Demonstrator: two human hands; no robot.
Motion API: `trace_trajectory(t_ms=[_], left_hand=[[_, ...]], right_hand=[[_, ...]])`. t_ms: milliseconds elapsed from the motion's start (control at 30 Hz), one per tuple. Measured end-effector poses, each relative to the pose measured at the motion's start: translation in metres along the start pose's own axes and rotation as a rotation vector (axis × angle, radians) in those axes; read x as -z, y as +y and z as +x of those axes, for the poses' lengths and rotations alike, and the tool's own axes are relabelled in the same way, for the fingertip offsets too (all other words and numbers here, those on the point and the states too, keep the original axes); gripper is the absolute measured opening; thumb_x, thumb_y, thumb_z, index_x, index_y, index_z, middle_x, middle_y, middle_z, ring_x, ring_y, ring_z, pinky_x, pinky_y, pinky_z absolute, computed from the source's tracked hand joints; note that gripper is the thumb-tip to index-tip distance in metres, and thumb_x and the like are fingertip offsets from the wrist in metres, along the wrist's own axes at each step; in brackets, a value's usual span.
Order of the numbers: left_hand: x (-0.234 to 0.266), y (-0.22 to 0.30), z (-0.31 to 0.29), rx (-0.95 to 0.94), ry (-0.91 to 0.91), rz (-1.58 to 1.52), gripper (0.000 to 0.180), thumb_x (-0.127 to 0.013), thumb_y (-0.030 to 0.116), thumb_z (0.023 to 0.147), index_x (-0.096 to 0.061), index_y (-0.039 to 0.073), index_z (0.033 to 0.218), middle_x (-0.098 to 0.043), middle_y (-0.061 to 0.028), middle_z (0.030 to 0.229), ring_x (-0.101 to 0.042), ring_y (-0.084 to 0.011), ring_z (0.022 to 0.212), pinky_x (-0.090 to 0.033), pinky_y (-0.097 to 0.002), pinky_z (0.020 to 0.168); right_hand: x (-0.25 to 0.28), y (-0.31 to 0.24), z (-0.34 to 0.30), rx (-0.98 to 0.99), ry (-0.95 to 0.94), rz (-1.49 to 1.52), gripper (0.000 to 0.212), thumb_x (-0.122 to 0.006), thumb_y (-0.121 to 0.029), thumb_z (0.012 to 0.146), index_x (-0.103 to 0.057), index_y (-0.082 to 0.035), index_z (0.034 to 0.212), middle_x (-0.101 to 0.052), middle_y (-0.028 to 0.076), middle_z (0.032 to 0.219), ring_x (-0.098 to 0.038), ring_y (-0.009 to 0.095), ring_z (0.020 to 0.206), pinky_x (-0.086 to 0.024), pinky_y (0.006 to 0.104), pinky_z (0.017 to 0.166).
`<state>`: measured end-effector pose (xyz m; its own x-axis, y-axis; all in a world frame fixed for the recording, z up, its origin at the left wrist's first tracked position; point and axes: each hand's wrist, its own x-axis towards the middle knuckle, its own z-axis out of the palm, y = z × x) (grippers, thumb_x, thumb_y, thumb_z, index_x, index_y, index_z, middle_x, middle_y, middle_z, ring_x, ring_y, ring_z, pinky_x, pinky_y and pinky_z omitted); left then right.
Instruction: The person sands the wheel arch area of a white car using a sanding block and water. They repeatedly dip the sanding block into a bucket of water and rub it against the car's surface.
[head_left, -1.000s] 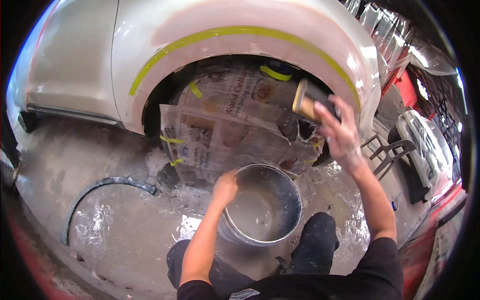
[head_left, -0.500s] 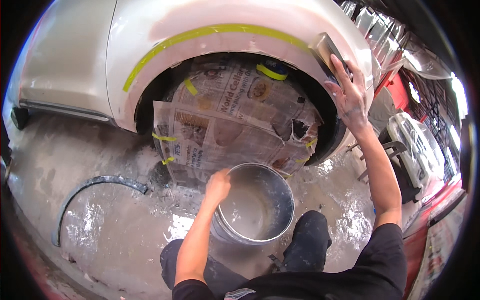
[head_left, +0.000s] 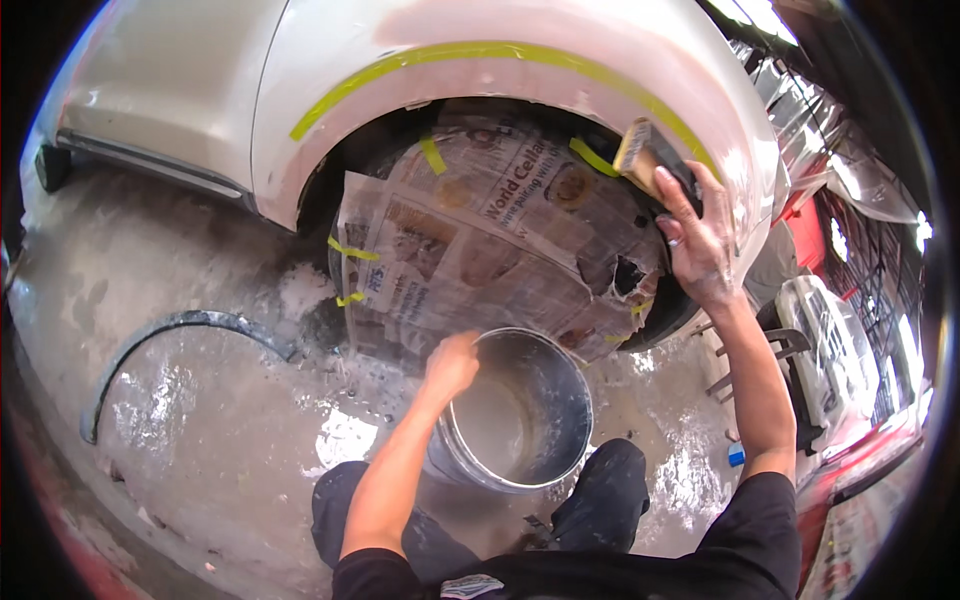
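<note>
My right hand (head_left: 703,245) grips a sanding block (head_left: 655,165) with a pale tan face and a dark back. The block is tilted at the right side of the wheel arch, below a yellow-green tape strip (head_left: 480,50) stuck along the white car fender (head_left: 345,55). Whether it touches the panel I cannot tell. My left hand (head_left: 452,368) is closed at the left rim of a bucket (head_left: 575,400) holding cloudy grey water (head_left: 490,425). Newspaper (head_left: 450,260), held by bits of tape, covers the wheel inside the arch.
A curved dark trim strip (head_left: 165,325) lies on the wet concrete floor (head_left: 230,420) at left. My knees (head_left: 605,495) flank the bucket's near side. Plastic-wrapped car parts (head_left: 825,350) stand at right, beside a small blue object (head_left: 736,454).
My right hand has brought the sanding block down and inward, off the tape's end to the arch's edge. The whole view has shifted a little; my left hand stays at the bucket.
</note>
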<state>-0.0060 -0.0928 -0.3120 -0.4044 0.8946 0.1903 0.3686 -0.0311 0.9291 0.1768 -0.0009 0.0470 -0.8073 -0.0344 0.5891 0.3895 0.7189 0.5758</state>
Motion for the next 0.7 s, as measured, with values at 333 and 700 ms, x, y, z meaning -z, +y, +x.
trace_trajectory(t_ms=[333,700], left_hand=[[0.004,0.001,0.000,-0.037,0.002,-0.022,0.033,-0.055,0.014,0.094,-0.070,0.009,0.123,-0.070,-0.0266,0.111,-0.063,-0.0474,0.111,-0.051,-0.0537,0.090],[0.004,-0.003,0.006,0.005,-0.059,-0.015,0.034,-0.057,0.021,0.100,-0.069,0.004,0.128,-0.069,-0.0265,0.120,-0.064,-0.0451,0.118,-0.050,-0.0475,0.098]], right_hand=[[-0.010,-0.011,-0.024,0.012,-0.113,0.139,0.068,-0.083,-0.011,0.078,-0.062,-0.028,0.140,-0.056,0.027,0.134,-0.062,0.044,0.112,-0.057,0.0490,0.093],[-0.010,0.036,-0.021,-0.120,0.207,-0.057,0.063,-0.078,-0.005,0.082,-0.067,-0.032,0.138,-0.054,0.020,0.141,-0.057,0.038,0.121,-0.050,0.0488,0.103]])
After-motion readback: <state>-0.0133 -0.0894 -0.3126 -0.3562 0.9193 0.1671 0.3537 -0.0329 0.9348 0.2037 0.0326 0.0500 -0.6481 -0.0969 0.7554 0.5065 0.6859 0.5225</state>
